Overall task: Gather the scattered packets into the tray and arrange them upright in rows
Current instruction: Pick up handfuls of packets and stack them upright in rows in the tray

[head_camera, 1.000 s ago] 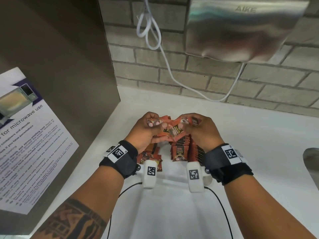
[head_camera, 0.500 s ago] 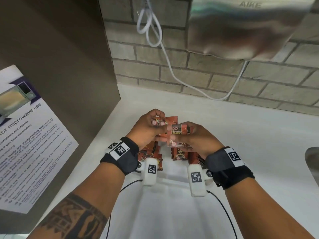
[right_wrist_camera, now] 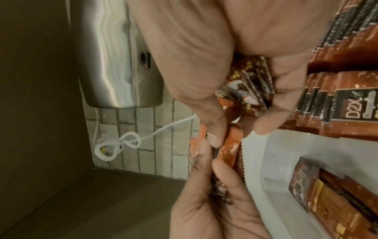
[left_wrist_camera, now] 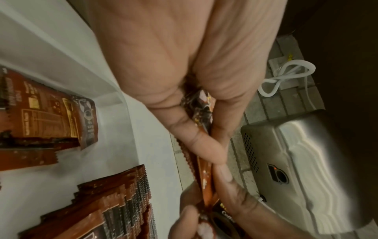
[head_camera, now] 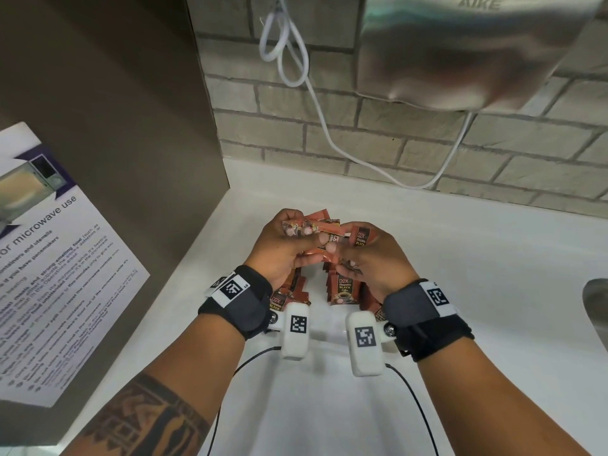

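Both hands hover just above the white tray [head_camera: 324,334] on the counter. My left hand [head_camera: 306,236] grips a fanned bunch of orange-brown coffee packets [head_camera: 317,225]. My right hand [head_camera: 342,251] pinches a few more packets [head_camera: 362,236], its fingertips meeting the left hand's bunch. In the right wrist view the held packets [right_wrist_camera: 245,90] sit between thumb and fingers. Two upright rows stand in the tray, a right row [head_camera: 342,291] and a left row [head_camera: 283,301]. The wrists hide parts of both rows.
A steel hand dryer [head_camera: 477,51] hangs on the brick wall above, with a looped white cable [head_camera: 286,44]. A brown panel with a microwave notice [head_camera: 49,258] closes off the left. A sink edge [head_camera: 597,307] shows at the far right.
The hands have risen a little toward the wall. My right hand has drawn packets off the left hand's bunch and shifted them slightly right.
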A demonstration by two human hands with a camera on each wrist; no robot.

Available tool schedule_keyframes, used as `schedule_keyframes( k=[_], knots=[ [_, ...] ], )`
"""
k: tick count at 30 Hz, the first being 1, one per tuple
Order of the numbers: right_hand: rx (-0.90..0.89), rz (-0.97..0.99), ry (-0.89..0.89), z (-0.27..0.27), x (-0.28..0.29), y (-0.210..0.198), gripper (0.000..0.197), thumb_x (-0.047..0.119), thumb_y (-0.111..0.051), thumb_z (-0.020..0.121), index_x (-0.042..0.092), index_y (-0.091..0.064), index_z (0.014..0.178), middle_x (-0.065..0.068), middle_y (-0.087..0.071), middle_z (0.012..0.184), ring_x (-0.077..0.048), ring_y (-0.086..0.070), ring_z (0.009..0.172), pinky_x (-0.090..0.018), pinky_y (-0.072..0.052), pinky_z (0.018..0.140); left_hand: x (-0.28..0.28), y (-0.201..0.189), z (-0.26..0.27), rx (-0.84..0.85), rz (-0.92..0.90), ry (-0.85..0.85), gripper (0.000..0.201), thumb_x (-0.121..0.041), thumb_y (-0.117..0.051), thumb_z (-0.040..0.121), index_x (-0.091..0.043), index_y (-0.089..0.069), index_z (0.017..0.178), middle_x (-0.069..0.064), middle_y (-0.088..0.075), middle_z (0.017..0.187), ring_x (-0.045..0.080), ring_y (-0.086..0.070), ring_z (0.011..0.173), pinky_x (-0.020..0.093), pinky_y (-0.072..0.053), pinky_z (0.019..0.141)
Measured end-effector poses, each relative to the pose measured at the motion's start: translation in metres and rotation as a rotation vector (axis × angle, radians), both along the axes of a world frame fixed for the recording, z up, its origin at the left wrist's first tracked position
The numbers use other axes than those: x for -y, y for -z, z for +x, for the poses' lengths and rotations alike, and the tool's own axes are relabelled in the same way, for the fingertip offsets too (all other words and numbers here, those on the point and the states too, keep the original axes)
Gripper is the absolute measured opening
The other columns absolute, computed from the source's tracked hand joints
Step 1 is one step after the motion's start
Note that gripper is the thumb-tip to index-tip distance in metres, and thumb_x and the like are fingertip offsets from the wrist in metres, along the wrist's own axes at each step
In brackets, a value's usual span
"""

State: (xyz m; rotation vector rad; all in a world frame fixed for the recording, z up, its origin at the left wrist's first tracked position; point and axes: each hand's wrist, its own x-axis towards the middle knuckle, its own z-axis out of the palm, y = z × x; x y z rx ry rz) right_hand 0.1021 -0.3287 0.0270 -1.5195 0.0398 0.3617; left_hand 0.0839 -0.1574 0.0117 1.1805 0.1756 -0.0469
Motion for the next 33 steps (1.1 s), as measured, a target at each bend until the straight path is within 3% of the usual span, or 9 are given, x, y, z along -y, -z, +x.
schedule_keyframes(
  k=[2, 5, 11, 15, 18, 24, 27, 31, 33],
  knots=[
    [0.002, 0.016, 0.016, 0.001, 0.001, -0.001, 0.037, 0.006, -0.083, 0.078, 0.009, -0.069, 0.111, -0.018, -0.072, 0.086, -0.021, -0.067, 0.072, -0.04, -0.06, 0.076, 0.001, 0.0, -0.001, -0.009, -0.016, -0.009, 0.039, -0.002, -0.076, 0.087, -0.014, -0.049, 0.112, 0.002, -0.072, 0.092, 0.019, -0.073, 0.082, 0.024, -0.058, 0.059],
    [0.003, 0.02, 0.021, 0.003, 0.003, 0.001, 0.029, 0.004, -0.079, 0.082, 0.009, -0.069, 0.108, -0.01, -0.07, 0.079, -0.019, -0.065, 0.067, -0.033, -0.058, 0.068, 0.001, -0.003, 0.0, -0.035, -0.075, -0.032, 0.022, -0.018, -0.068, 0.096, -0.013, -0.052, 0.11, 0.007, -0.072, 0.109, 0.021, -0.074, 0.092, 0.027, -0.059, 0.06],
    [0.075, 0.018, 0.117, 0.009, 0.008, 0.0, 0.008, 0.012, -0.072, 0.09, 0.01, -0.07, 0.098, 0.009, -0.069, 0.063, -0.004, -0.064, 0.055, -0.026, -0.054, 0.058, -0.002, -0.003, -0.002, -0.047, 0.066, 0.027, 0.039, 0.0, -0.076, 0.086, -0.013, -0.049, 0.112, 0.012, -0.07, 0.106, 0.029, -0.074, 0.091, 0.025, -0.058, 0.057],
    [0.153, 0.028, 0.124, 0.004, -0.005, 0.001, 0.029, 0.011, -0.078, 0.084, 0.008, -0.067, 0.11, -0.009, -0.076, 0.095, -0.026, -0.074, 0.088, -0.042, -0.06, 0.08, 0.012, -0.002, -0.006, -0.047, 0.175, 0.095, 0.047, 0.001, -0.085, 0.077, -0.014, -0.053, 0.107, 0.008, -0.069, 0.098, 0.025, -0.073, 0.085, 0.025, -0.057, 0.06],
    [0.182, 0.012, 0.072, 0.001, -0.007, 0.004, 0.032, 0.007, -0.077, 0.084, 0.008, -0.066, 0.113, -0.012, -0.075, 0.101, -0.029, -0.073, 0.097, -0.046, -0.058, 0.088, 0.017, -0.002, -0.005, -0.018, 0.157, 0.093, 0.045, 0.002, -0.084, 0.077, -0.013, -0.053, 0.107, 0.005, -0.069, 0.097, 0.02, -0.073, 0.086, 0.024, -0.056, 0.06],
    [0.081, 0.165, 0.079, 0.008, 0.006, -0.003, 0.029, 0.0, -0.052, 0.1, 0.008, -0.059, 0.127, -0.017, -0.071, 0.109, -0.02, -0.074, 0.085, -0.03, -0.059, 0.064, 0.002, -0.003, -0.003, -0.001, -0.002, 0.113, 0.041, 0.014, -0.07, 0.085, -0.013, -0.049, 0.108, 0.007, -0.073, 0.1, 0.022, -0.074, 0.092, 0.026, -0.061, 0.069],
    [0.084, 0.15, 0.064, 0.012, 0.008, -0.003, 0.032, -0.003, -0.046, 0.101, 0.011, -0.057, 0.127, -0.014, -0.071, 0.107, -0.018, -0.073, 0.084, -0.029, -0.059, 0.064, -0.002, -0.004, -0.003, 0.01, 0.051, 0.084, 0.04, 0.012, -0.072, 0.084, -0.012, -0.053, 0.109, 0.006, -0.073, 0.097, 0.02, -0.075, 0.09, 0.024, -0.059, 0.065],
    [0.117, 0.063, 0.063, 0.013, 0.005, -0.001, 0.029, 0.011, -0.063, 0.096, 0.013, -0.059, 0.125, -0.008, -0.069, 0.089, -0.012, -0.07, 0.071, -0.031, -0.058, 0.069, -0.003, -0.004, -0.002, 0.032, 0.078, 0.042, 0.039, 0.009, -0.075, 0.083, -0.013, -0.055, 0.108, 0.008, -0.071, 0.1, 0.02, -0.073, 0.089, 0.023, -0.058, 0.062],
    [0.115, 0.012, 0.023, 0.01, 0.002, 0.002, 0.037, 0.022, -0.076, 0.087, 0.017, -0.063, 0.121, -0.007, -0.074, 0.093, -0.01, -0.071, 0.07, -0.034, -0.059, 0.072, -0.001, -0.003, -0.002, 0.053, 0.119, 0.051, 0.037, 0.005, -0.077, 0.083, -0.014, -0.058, 0.108, 0.009, -0.072, 0.102, 0.021, -0.073, 0.09, 0.023, -0.057, 0.063]
  ],
)
